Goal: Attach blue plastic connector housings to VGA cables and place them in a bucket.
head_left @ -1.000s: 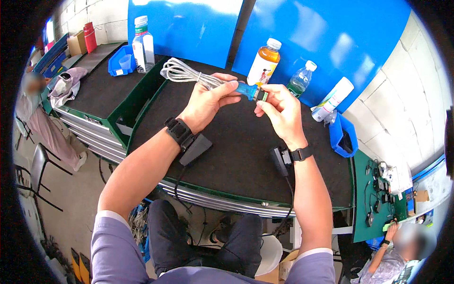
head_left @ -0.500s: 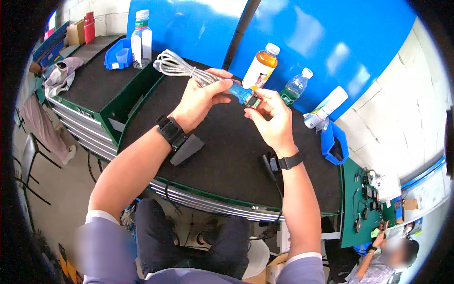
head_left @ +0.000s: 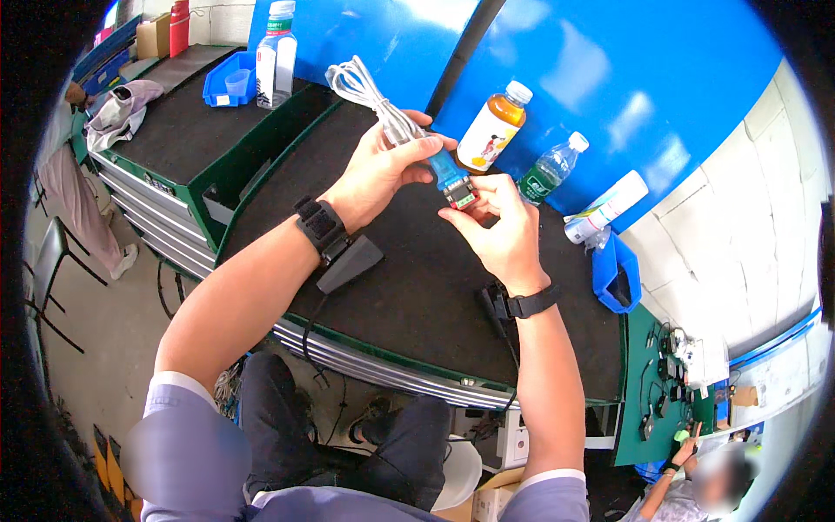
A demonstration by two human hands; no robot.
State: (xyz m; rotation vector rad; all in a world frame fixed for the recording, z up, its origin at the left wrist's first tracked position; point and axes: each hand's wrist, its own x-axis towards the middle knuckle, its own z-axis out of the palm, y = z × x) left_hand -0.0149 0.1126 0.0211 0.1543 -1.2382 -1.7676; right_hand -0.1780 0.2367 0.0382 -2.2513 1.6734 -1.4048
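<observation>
My left hand (head_left: 376, 174) is closed around a coiled grey cable (head_left: 358, 85) and the near part of its translucent blue serial adapter (head_left: 445, 169). The cable loops stick out beyond the fingers, away from me. At the adapter's other end sits a small black-and-green terminal block (head_left: 463, 198). My right hand (head_left: 511, 237) pinches that block between thumb and fingers, which partly hide it. Both hands are raised over the black mat (head_left: 417, 287). Each wrist wears a black strap with a dark device on it.
An amber drink bottle (head_left: 494, 126), a clear bottle (head_left: 550, 170), a white spray can (head_left: 607, 206) and a blue bin (head_left: 616, 274) line the far side by a blue panel. Another bottle (head_left: 277, 56) and blue bin (head_left: 230, 80) stand left. A person (head_left: 696, 483) works at the lower right.
The view has shifted slightly. The cable loops now point more upright, and the terminal block's green face shows more clearly. Both hands keep their hold.
</observation>
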